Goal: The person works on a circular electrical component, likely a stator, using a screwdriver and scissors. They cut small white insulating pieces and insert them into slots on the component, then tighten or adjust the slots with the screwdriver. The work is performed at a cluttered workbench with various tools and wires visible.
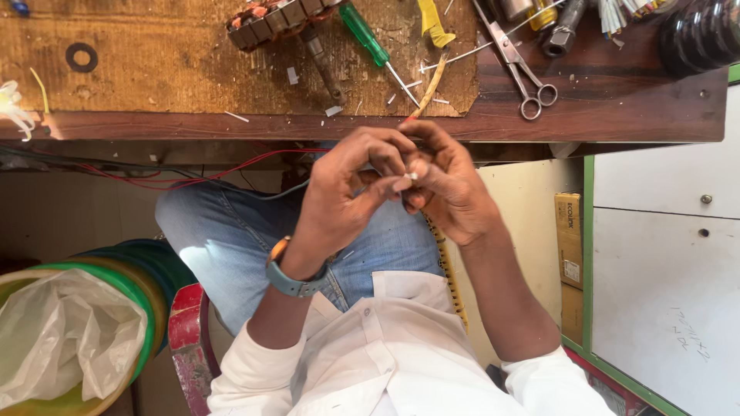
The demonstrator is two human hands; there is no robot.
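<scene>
Both hands pinch a thin white wire end: left hand (347, 196), right hand (443, 189). Keep fingertips close beside the pinch; twist gently

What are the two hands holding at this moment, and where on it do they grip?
Both the left hand and right hand pinch a small white piece between fingertips. What it is cannot be told; it is too small.

A worn wooden workbench (231, 123) runs across the top, with a green-edged white cabinet (663, 262) to its right.
</scene>
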